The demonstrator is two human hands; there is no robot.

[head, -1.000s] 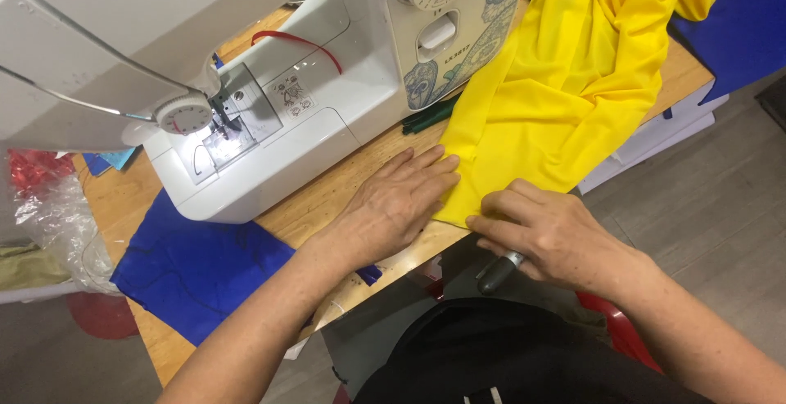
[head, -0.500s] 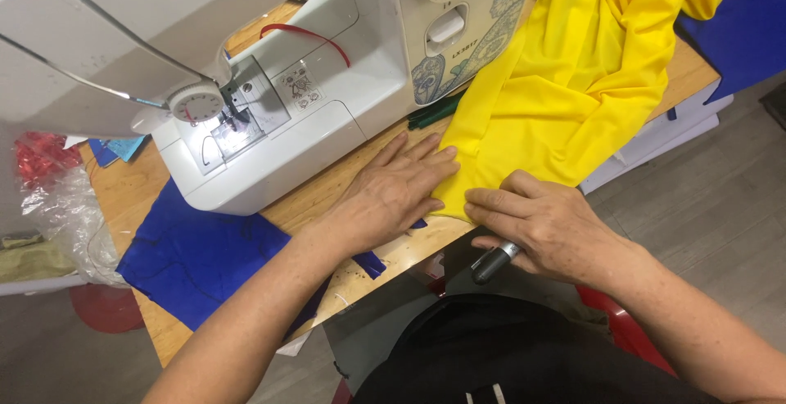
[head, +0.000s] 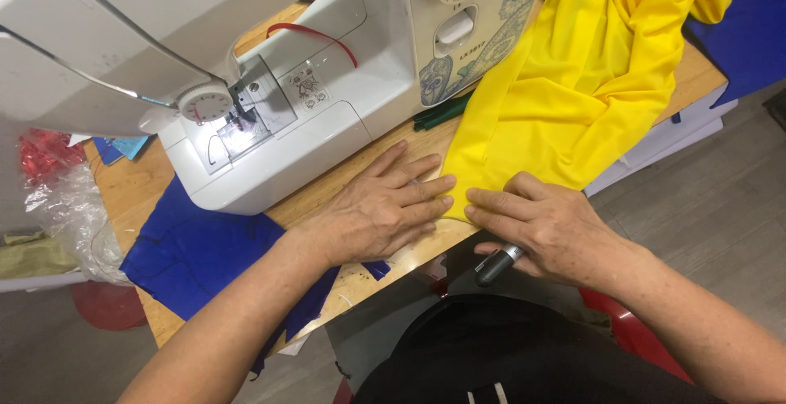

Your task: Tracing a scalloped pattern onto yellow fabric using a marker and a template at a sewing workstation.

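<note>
The yellow fabric (head: pixel 573 101) lies over the right side of the wooden table (head: pixel 131 195), its near corner at the table edge. The left hand (head: pixel 377 212) rests flat and unclenched just beside that corner, apparently steadying it. The right hand (head: pixel 548 228) presses fingertips on the corner while clasping a dark marker (head: pixel 497 265). A white sewing machine (head: pixel 311 101) stands close behind, limiting room; blue cloth (head: pixel 205 257) lies left.

Left hand (head: pixel 377 212) laid flat, palm down, fingers extended and slightly spread, pointing right. Right hand (head: pixel 548 228) palm down, index finger stretched left, fingertips nearly meeting those of the left. Lower fingers curled shut. Both forearms bare, angled inward from below.
</note>
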